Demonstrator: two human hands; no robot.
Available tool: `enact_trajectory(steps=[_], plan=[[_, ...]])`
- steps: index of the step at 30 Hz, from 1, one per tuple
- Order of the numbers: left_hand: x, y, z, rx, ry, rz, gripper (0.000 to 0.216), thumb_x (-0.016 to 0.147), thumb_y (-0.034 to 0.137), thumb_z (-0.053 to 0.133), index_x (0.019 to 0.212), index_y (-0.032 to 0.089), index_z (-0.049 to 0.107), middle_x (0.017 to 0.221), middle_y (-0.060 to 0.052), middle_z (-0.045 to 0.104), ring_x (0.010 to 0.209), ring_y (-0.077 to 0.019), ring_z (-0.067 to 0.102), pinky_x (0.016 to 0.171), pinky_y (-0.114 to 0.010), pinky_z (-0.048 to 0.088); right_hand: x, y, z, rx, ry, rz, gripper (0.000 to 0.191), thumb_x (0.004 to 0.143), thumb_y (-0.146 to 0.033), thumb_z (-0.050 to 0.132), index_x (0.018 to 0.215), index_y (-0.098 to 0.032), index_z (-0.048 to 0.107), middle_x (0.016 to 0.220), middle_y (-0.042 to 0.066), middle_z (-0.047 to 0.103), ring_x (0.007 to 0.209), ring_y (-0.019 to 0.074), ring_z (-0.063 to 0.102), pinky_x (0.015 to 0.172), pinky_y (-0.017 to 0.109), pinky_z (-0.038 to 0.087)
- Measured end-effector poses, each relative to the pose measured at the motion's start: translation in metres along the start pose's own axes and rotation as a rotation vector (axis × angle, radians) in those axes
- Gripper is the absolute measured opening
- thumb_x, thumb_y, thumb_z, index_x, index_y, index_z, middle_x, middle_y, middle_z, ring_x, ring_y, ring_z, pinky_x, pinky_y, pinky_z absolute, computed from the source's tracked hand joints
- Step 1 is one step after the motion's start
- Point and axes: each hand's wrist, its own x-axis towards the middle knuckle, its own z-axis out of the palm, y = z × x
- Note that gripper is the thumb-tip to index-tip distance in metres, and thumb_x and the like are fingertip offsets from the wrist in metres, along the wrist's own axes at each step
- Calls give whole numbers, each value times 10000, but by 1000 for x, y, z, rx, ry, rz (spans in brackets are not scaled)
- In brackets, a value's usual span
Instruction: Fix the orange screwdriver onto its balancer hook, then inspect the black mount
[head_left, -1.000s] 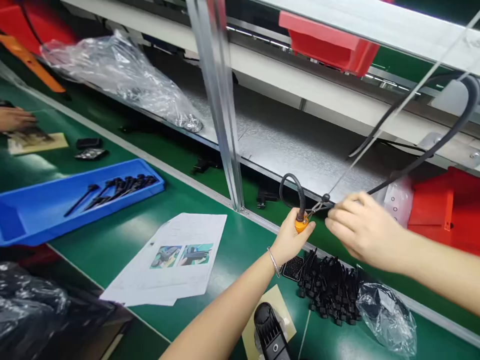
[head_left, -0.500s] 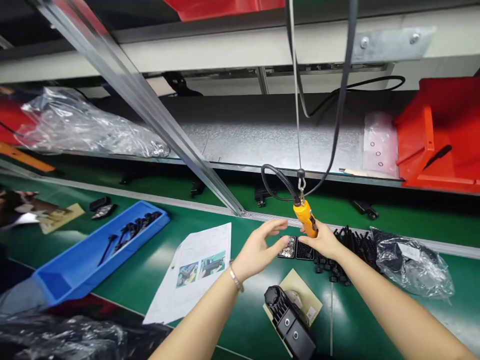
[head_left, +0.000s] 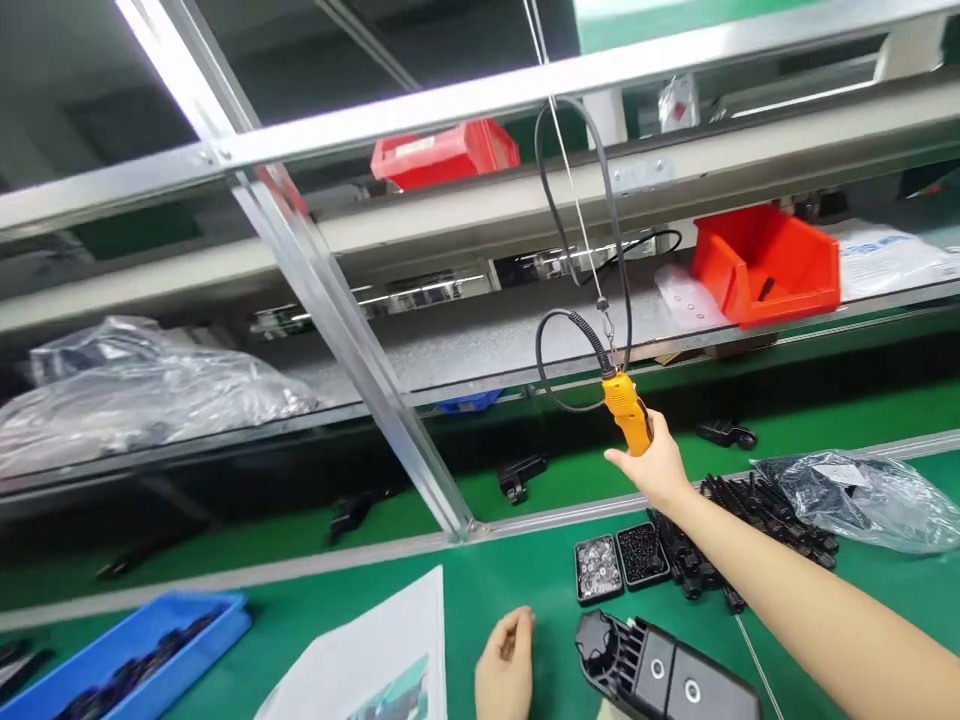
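My right hand (head_left: 654,467) is wrapped round an orange electric screwdriver (head_left: 627,411) that hangs from a thin cable and a black coiled cord above the green belt. My left hand (head_left: 506,668) rests low at the frame's bottom, fingers loosely curled, holding nothing visible. Just right of it lies a black plastic housing (head_left: 667,672) with two round screw holes. Two small black trays, one of silvery screws (head_left: 598,567) and one of dark screws (head_left: 642,553), sit below the screwdriver.
A pile of black plastic parts (head_left: 757,515) and a crumpled plastic bag (head_left: 862,491) lie right. A printed instruction sheet (head_left: 375,665) and blue bin (head_left: 135,660) lie left. A slanted aluminium post (head_left: 352,350), red bins (head_left: 765,262) and shelf stand behind.
The view tilted upward. My left hand let go near the screwdriver and dropped down to the belt; my right hand keeps the screwdriver, now raised higher.
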Motion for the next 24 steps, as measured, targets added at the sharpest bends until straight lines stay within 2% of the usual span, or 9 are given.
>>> enact_trajectory(steps=[3,6,8,11,14,16,21,24], plan=[[9,-22,12,-21,-72,28,629,596,714,590,852,146,675,878,-142,723,881,-347,678,824,-459,534,-6,-2,10,-124,231,54,732,641,-292,716,1274,-201,360,1133,137,564,1066,351,536,966,554,376],[13,-29,16,-9,-179,83,578,642,688,570,857,163,682,821,-99,716,808,-305,668,778,-413,527,-3,-3,9,-160,263,103,749,601,-200,657,1282,-199,346,1050,131,587,990,333,563,894,509,425],[13,-29,17,34,-222,120,545,690,672,527,851,174,679,794,-79,707,768,-285,659,756,-394,516,-1,-6,4,-114,181,107,695,571,-186,621,1225,-188,385,937,89,604,854,274,593,767,420,486],[12,-29,19,82,-275,156,498,722,637,493,830,186,675,766,-61,695,739,-271,650,732,-379,498,-3,-13,-8,25,-97,96,572,561,-242,582,1115,-170,462,664,-24,543,532,162,513,520,295,453],[11,-29,22,96,-289,161,471,740,608,482,841,188,670,737,-54,681,722,-269,634,723,-379,482,-12,-21,-20,155,-335,96,534,574,-337,580,1073,-165,498,600,-54,499,420,107,402,441,259,391],[10,-29,22,106,-287,170,464,752,598,473,845,187,666,716,-51,670,712,-266,624,716,-377,477,-18,-23,-23,215,-381,76,535,583,-376,582,1071,-174,501,634,-52,500,419,100,397,438,259,385],[9,-29,20,126,-277,210,439,766,572,461,816,184,662,688,-50,661,679,-254,618,687,-360,483,-19,-18,-19,280,-223,-54,441,585,-331,556,1000,-190,508,673,-60,460,534,126,491,553,280,437],[10,-29,20,145,-279,225,435,774,563,457,809,181,661,688,-52,660,678,-245,619,698,-352,486,-10,-12,-15,213,-121,-78,309,541,-245,571,837,-171,521,621,-55,465,558,126,452,550,261,376]])
